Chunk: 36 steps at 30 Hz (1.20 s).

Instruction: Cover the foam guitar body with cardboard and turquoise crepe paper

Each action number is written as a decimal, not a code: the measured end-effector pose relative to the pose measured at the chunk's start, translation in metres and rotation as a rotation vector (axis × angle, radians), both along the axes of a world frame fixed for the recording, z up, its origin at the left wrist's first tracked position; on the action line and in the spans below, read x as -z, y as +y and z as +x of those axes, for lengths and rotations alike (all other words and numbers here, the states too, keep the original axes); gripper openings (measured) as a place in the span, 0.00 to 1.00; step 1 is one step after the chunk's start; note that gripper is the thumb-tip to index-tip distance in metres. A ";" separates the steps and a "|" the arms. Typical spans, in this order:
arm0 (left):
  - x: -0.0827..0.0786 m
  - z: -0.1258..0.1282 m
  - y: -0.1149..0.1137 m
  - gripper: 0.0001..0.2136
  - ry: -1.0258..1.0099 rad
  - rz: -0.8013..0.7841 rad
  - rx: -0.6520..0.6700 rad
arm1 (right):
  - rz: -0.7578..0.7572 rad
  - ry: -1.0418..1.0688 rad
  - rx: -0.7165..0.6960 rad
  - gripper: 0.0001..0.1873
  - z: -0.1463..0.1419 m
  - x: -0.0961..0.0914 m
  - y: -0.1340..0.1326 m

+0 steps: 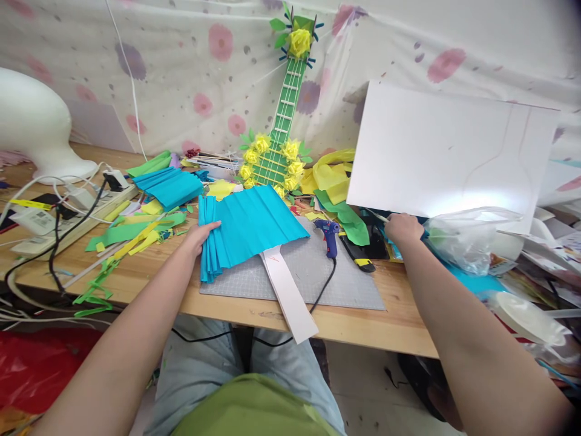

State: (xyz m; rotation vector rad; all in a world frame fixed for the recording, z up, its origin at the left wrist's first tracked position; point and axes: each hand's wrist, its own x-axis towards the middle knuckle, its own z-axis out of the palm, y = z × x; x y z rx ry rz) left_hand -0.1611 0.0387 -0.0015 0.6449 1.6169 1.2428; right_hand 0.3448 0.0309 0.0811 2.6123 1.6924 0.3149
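Observation:
My left hand holds the gathered left edge of a sheet of blue crepe paper, thumb on top. The sheet is spread over the grey cutting mat, and a white card strip sticks out from under it past the table edge. My right hand is closed at the clutter below the white board; a thin pale tip shows beside its fingers, too small to name. Between the hands lie a blue glue gun and a black-and-yellow cutter knife.
A green paper guitar with yellow roses leans on the wall. A white board stands at right behind a clear plastic bag. Left are paper scraps, folded blue crepe paper, a power strip and a white foam head.

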 end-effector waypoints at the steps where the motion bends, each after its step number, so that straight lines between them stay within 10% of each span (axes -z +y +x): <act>1: 0.000 0.000 0.000 0.23 -0.003 0.006 -0.004 | 0.011 0.015 -0.007 0.17 -0.002 -0.008 0.000; 16: -0.011 0.008 -0.011 0.22 -0.037 0.003 0.002 | 0.227 0.399 -0.122 0.09 -0.096 -0.117 -0.040; 22: -0.014 0.009 -0.012 0.22 -0.058 0.001 -0.004 | 0.305 0.823 -0.373 0.11 -0.159 -0.080 -0.029; 27: -0.022 0.009 -0.014 0.17 -0.122 -0.053 0.036 | 0.181 1.452 -0.314 0.09 -0.202 -0.030 -0.013; 36: -0.024 0.014 -0.016 0.17 -0.143 -0.056 0.005 | -0.078 2.231 -0.311 0.15 -0.226 -0.024 -0.015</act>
